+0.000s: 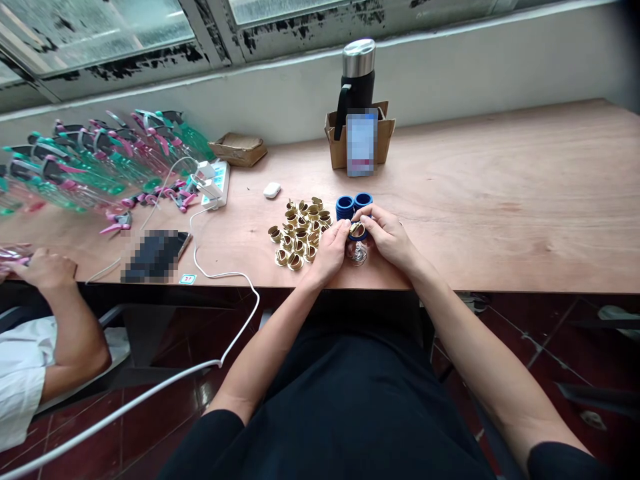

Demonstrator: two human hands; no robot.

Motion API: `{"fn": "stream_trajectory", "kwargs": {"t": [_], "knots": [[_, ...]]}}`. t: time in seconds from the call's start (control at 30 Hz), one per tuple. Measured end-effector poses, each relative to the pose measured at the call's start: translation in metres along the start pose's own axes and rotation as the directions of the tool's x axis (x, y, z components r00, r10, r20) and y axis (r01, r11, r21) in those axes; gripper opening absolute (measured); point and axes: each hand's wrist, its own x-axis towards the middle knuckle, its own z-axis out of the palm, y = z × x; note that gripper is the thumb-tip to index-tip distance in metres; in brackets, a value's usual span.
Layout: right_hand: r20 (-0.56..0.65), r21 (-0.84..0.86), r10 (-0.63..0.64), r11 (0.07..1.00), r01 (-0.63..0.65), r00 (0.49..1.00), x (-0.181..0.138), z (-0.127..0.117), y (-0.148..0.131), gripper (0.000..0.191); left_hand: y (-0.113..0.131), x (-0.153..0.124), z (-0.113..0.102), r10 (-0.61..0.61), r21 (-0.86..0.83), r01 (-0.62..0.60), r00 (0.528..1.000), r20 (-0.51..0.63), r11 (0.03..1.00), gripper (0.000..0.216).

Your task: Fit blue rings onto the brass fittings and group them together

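My left hand [332, 251] and my right hand [390, 235] meet near the table's front edge, fingers pinched together. Between their fingertips is a small gold-coloured metal piece with a ring-shaped body [357, 231]. Just below it, a clear round container [358, 255] holds thin silvery rings or wires, too small to make out. Beyond my fingers stand two stacks of blue rings [345, 207], partly hidden by my right hand. Left of my left hand, several similar gold-coloured metal pieces [301, 233] lie in a loose group on the wooden table [500, 200].
At the back, a black flask [359, 87] and a phone [362, 143] stand at a cardboard box [338, 152]. Leftward are a white case [272, 191], a power strip [220, 181], a dark phone [155, 256] and many pink-and-green bottles [100, 160]. A co-worker's hand [50, 270] works far left.
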Motion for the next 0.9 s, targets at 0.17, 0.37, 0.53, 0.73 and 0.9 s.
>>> {"fn": "stream_trajectory", "kwargs": {"t": [0.17, 0.37, 0.53, 0.73, 0.9], "knots": [[0.002, -0.007, 0.005, 1.000, -0.005, 1.000, -0.0001, -0.0005, 0.0017, 0.024, -0.0011, 0.0020, 0.0002, 0.001, -0.009, -0.001, 0.999, -0.039, 1.000, 0.051], [-0.006, -0.023, -0.011, 1.000, 0.011, 1.000, -0.0002, -0.0004, 0.0046, 0.022, -0.0019, 0.0027, 0.0002, -0.006, -0.026, 0.005, 1.000, -0.027, 1.000, 0.051], [-0.034, -0.032, -0.028, 0.999, 0.027, 0.999, 0.0003, -0.0003, 0.0041, 0.022, -0.0017, 0.0024, 0.0007, -0.024, -0.048, 0.024, 1.000, -0.010, 0.999, 0.054], [-0.026, -0.042, -0.022, 0.999, 0.021, 0.999, 0.0006, -0.0007, 0.0039, 0.025, 0.0004, 0.0007, 0.0007, -0.002, -0.021, 0.002, 1.000, -0.015, 1.000, 0.056], [-0.009, -0.010, -0.013, 1.000, 0.013, 1.000, 0.0008, -0.0013, 0.0049, 0.028, -0.0002, -0.0003, 0.0012, 0.008, -0.003, -0.008, 1.000, -0.014, 1.000, 0.053]]}}
